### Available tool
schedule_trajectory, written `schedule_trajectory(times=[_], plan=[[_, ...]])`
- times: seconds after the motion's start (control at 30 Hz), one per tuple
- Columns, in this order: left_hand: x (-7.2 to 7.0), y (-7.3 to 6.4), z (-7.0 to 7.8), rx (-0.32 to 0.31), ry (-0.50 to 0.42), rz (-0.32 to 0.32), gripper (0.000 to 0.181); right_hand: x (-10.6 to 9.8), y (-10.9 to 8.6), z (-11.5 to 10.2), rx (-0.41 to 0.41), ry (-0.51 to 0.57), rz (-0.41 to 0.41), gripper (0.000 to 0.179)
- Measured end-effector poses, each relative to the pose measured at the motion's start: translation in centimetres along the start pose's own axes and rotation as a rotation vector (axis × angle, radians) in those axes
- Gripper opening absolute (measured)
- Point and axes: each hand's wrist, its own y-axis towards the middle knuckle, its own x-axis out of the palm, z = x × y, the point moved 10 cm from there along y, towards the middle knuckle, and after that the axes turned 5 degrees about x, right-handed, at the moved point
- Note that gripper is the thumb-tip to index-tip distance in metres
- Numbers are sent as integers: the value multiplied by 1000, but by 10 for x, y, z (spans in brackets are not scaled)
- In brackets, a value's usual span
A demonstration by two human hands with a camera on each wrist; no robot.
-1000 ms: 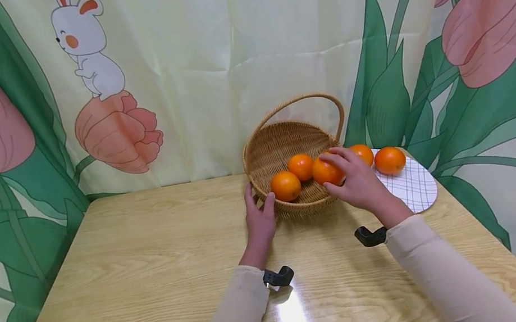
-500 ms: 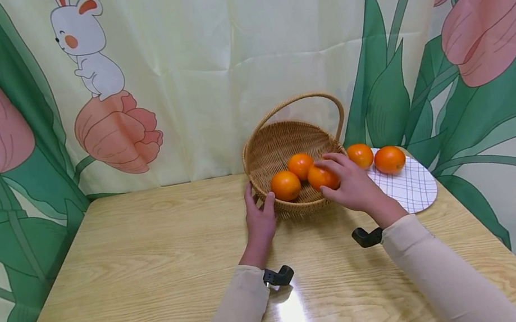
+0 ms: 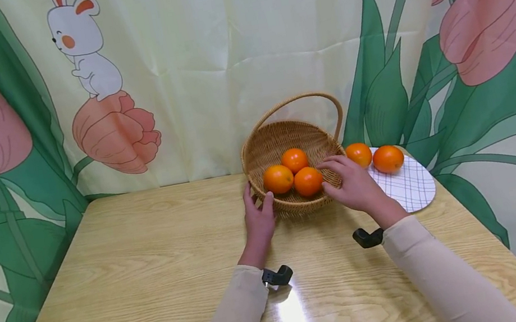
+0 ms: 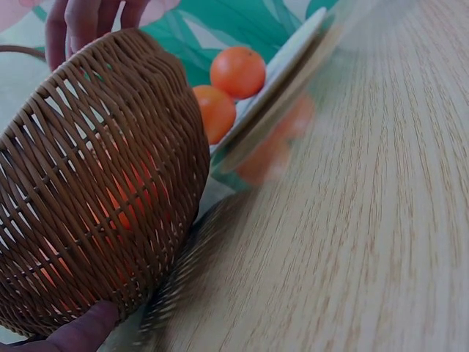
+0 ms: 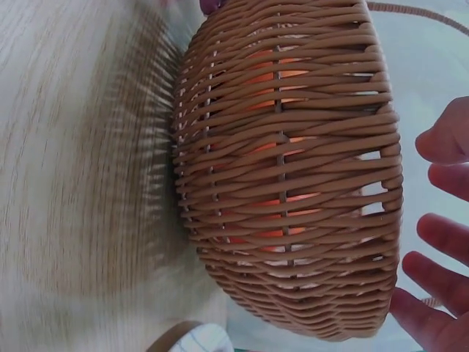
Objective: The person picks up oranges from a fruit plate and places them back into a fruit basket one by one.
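Note:
A wicker basket [image 3: 279,135] with a tall handle stands tilted toward me at the back of the table. Three oranges lie in it: one on the left [image 3: 279,179], one behind [image 3: 294,160] and one at the front [image 3: 309,181]. My left hand [image 3: 260,222] holds the basket's left side, thumb near the front rim. My right hand [image 3: 355,185] hovers at the right rim, its fingers relaxed and apart from the front orange. In the right wrist view its fingers [image 5: 440,282] are spread beside the rim with nothing between them.
Right of the basket, a white checked plate-like board [image 3: 408,190] carries two more oranges, one nearer the basket [image 3: 359,155] and one farther right [image 3: 388,159]. A printed curtain [image 3: 183,82] hangs behind the wooden table [image 3: 155,281].
My right hand carried an orange leftward into the basket and let it go. That orange now lies against the other two, which shifted slightly left. My left hand stayed put.

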Motion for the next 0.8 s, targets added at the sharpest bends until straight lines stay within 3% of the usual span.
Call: schedule_trajectory(times=[0.37, 0.8], plan=[[-1, 0, -1, 4, -20, 14, 67, -8, -8, 10, 12, 20, 62, 35], [1, 0, 1, 5, -26, -16, 72, -19, -12, 29, 34, 22, 142, 34]])
